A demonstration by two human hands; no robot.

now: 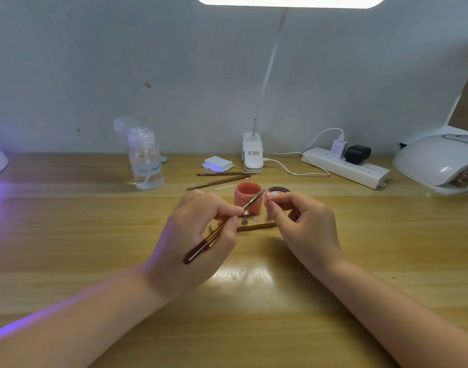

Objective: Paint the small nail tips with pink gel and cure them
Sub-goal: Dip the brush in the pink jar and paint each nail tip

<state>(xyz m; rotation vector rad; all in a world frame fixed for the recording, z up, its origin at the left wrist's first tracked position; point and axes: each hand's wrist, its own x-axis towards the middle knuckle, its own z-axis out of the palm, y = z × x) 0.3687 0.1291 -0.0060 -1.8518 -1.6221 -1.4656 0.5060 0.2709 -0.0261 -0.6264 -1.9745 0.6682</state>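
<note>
Left hand gripping brush, nail tip beside

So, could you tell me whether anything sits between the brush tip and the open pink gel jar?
Nothing visible does. The left hand grips the brush, whose tip lies right at the rim of the pink gel jar. The right hand pinches a small piece beside it, clear of the jar's mouth.

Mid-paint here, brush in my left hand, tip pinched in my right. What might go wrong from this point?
1. The open pink gel jar stands just behind the brush; a backward stroke of the left hand might knock it.
2. The right hand pinches the nail tip by its edges; wet gel may smear onto fingers.
</note>
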